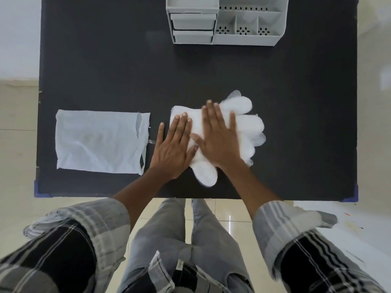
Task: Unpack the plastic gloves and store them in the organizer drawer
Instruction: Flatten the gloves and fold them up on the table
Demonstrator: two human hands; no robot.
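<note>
A stack of translucent white plastic gloves (pixel 249 127) lies flat on the black table, fingers pointing right. Both hands press down on it with spread fingers. My left hand (pixel 173 144) covers the cuff end at the stack's left. My right hand (pixel 220 136) lies flat over the middle. Neither hand grips anything. The empty, torn plastic packet (pixel 97 140) lies flat to the left. The grey organizer (pixel 249 37) stands at the table's far edge, and its two drawers (pixel 193 28) on the left side look pushed in.
The black table (pixel 105 70) has bare surface between the gloves and the organizer. Its near edge runs just in front of my legs, with blue corner guards (pixel 39 190) at both near corners. Tiled floor surrounds it.
</note>
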